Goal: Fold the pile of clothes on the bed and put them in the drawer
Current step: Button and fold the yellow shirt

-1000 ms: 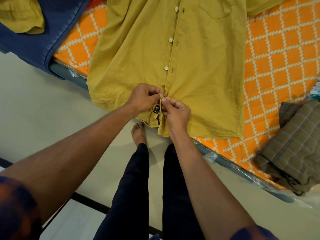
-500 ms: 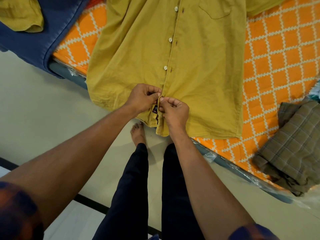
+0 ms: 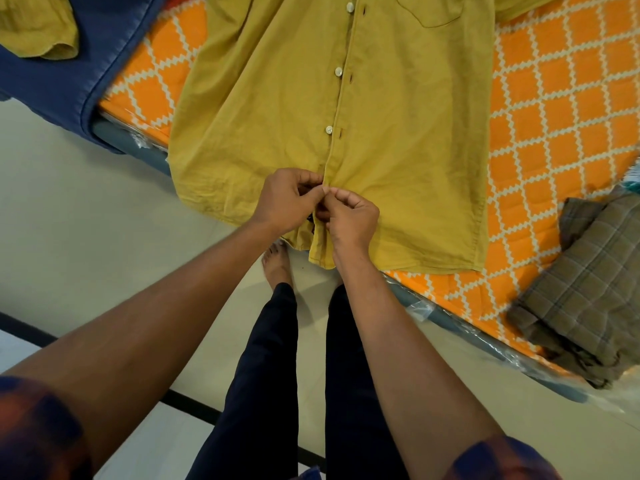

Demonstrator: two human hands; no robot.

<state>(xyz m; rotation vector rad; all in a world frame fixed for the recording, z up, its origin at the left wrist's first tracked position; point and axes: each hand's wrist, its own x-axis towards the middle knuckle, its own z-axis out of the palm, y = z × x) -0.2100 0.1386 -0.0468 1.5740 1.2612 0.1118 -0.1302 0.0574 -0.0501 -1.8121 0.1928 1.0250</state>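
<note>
Head: left hand, right hand pinch shirt placket near hem (flat on bed).

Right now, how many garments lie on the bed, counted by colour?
Yellow shirt: 1 (the yellow piece at top left may be its sleeve)
Blue garment: 1
Brown checked garment: 1
Total: 3

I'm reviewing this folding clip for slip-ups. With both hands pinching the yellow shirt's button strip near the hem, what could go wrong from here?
1. The hem of the yellow shirt hangs past the edge of the bed; a pull from the left hand or right hand could drag it toward the floor.
2. The checked cloth lies at the bed's edge too and might be knocked off.
</note>
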